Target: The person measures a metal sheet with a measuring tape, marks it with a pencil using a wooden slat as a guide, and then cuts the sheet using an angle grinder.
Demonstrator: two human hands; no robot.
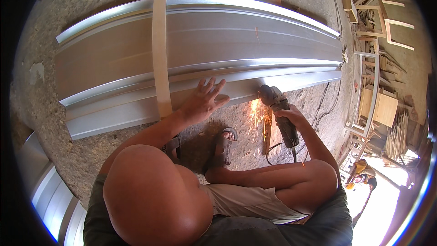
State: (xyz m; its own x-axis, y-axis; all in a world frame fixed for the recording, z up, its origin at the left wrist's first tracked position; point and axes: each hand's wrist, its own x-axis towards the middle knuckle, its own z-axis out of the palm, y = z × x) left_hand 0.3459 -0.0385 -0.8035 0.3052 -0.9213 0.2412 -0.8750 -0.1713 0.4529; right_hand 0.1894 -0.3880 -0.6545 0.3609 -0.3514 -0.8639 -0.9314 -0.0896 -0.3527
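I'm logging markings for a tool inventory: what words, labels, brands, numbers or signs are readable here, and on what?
No readable text anywhere in this view.
Angle grinder, held in the right hand: any lettering is too small to read.
Ribbed metal sheet: no lettering visible.
Pale strip across it: none visible.

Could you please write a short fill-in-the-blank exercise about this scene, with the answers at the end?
1. Orange ____ spray beside the angle grinder, which the right hand grips.
2. A pale strip lies across a long, shiny sheet made of ____.
3. In the picture, the pale strip is to the ____ of the angle grinder.

Missing words: sparks; metal; left.
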